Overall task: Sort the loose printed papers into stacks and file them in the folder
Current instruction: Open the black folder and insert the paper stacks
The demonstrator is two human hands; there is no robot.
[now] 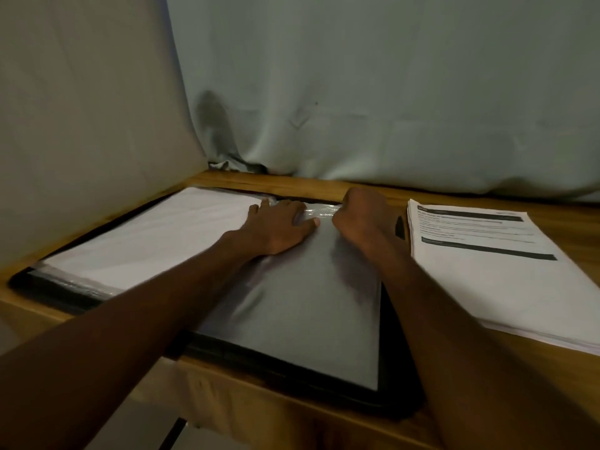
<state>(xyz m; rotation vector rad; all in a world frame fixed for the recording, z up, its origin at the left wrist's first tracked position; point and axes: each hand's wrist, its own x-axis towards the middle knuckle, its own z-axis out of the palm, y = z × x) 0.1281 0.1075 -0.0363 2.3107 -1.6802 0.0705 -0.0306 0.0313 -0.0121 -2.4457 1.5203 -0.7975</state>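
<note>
Wooden table [454, 193], with cloth backdrop [389, 76] behind. Open black folder [397, 368] across the left and middle of the table, near edge overhanging. Left page: plastic sleeve [146, 235] already full of white sheets. Right page: empty grey sleeve [308, 303], thin, glossy, probably slippery and floppy. Stack of printed papers [506, 274] just right of the folder; light, easy to bend, better taken by a long edge, several sheets together. Left hand [276, 227] flat on the empty sleeve near its top, fingers spread, pressing. Right hand [363, 219] curled at the sleeve's top opening, seemingly pinching the film; fingertips hidden.
</note>
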